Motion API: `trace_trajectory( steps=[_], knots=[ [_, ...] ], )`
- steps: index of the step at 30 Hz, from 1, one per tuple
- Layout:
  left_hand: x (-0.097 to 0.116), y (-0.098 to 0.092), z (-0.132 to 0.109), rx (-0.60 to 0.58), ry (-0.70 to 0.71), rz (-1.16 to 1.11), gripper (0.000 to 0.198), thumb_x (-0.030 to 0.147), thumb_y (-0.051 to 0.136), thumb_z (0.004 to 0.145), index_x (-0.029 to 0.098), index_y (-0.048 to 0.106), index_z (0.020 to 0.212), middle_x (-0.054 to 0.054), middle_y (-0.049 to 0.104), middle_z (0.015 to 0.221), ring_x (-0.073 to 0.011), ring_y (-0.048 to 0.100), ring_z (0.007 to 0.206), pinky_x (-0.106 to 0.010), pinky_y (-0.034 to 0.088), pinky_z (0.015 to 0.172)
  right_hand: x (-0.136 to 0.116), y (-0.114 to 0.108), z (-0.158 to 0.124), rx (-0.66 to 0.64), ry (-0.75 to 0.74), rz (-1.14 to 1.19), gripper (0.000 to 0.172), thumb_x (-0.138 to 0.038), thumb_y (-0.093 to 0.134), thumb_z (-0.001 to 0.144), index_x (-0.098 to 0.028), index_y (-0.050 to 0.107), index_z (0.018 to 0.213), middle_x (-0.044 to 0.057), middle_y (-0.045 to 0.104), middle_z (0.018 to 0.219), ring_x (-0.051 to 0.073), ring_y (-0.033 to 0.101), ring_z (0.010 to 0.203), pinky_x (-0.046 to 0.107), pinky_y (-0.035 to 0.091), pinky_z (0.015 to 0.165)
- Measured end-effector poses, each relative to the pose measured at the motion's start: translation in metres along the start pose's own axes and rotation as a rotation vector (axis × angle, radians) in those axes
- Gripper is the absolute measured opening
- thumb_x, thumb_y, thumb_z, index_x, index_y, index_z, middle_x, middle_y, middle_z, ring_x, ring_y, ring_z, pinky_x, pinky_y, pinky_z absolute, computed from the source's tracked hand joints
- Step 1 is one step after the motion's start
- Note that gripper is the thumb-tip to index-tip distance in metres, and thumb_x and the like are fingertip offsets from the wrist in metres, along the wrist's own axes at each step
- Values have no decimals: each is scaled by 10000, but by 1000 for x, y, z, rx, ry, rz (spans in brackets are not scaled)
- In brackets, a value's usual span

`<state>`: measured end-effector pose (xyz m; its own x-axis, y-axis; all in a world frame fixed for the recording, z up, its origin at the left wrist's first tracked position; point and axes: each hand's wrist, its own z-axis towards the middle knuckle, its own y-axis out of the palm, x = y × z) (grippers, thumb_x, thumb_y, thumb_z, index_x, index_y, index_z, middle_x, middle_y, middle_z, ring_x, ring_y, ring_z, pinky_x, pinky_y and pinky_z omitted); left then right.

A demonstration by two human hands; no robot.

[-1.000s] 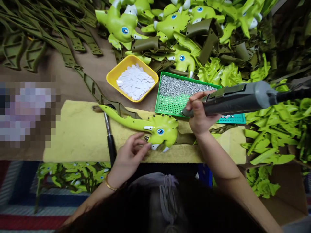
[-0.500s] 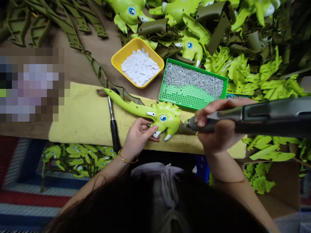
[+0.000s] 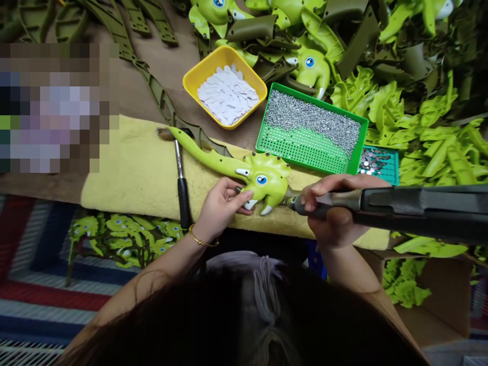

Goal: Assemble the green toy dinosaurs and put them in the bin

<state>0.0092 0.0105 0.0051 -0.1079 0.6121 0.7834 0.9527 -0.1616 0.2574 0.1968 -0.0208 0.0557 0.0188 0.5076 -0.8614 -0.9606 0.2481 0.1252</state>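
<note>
A lime-green plastic dinosaur toy [image 3: 272, 180] with a blue eye, white horns and a long curved tail lies on the yellow cloth [image 3: 129, 178]. My left hand [image 3: 224, 206] is closed on its lower front edge, thumb on top beside a white horn. My right hand [image 3: 333, 211] is wrapped round a dark power screwdriver [image 3: 419, 211] lying nearly level. Its tip is at the toy's right side; whether it touches a screw I cannot make out. A hammer [image 3: 183, 195] with a black handle rests left of my left hand, its head by the toy's tail.
Behind the toy stand a yellow bowl [image 3: 263, 91] of white flat pieces and a green tray [image 3: 263, 140] of small screws. A teal tray [image 3: 394, 175] holds round metal pieces. Green and olive plastic parts [image 3: 442, 152] are heaped at the back and right. A cardboard box [image 3: 438, 300] is lower right.
The view has shifted, showing more of the teal tray. The screwdriver's rear end has dipped a little, its tip staying near the toy's right side. My left hand keeps its hold.
</note>
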Motion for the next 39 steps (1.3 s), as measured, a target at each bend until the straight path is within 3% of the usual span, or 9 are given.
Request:
trace_trajectory(
  steps=[10,22,26,31,35,39],
  knots=[
    [-2,0,1,-12,8,-12,550,443,860,570,143,494,851,20,652,664,-132,662,585,-287,625,547,-6,1,0,17,5,56,332,-319,732,792,-246,602,1089,-14,684,854,74,608,540,228,525,444],
    [0,-1,0,-13,-12,-6,559,457,854,572,152,480,854,22,645,660,-164,689,616,-295,620,547,0,2,0,62,43,69,300,-351,732,782,-275,595,1037,-38,678,811,66,574,488,211,475,394],
    [-1,0,0,-10,-6,8,560,465,851,570,154,485,858,21,651,651,-154,677,595,-293,618,543,-7,5,19,95,-2,-22,275,-421,728,770,-314,600,989,-58,651,755,67,522,437,219,454,368],
    [-2,0,0,1,-4,45,552,487,835,584,167,478,856,15,662,659,-159,672,580,-301,613,535,23,16,64,300,-246,-15,201,-389,724,784,-308,614,931,-80,592,685,46,454,415,198,403,373],
    [-3,-2,0,-8,-24,60,513,480,815,626,171,475,855,-1,686,699,-155,678,599,-299,615,560,61,17,71,300,-80,-131,216,-363,709,798,-281,577,949,-54,562,742,73,536,511,254,477,489],
    [-4,-4,1,-23,-15,68,476,462,803,657,173,490,869,-5,691,709,-153,680,613,-279,609,559,75,13,62,336,12,-165,289,-433,749,731,-282,595,923,-45,590,760,101,568,559,315,519,560]
  ],
)
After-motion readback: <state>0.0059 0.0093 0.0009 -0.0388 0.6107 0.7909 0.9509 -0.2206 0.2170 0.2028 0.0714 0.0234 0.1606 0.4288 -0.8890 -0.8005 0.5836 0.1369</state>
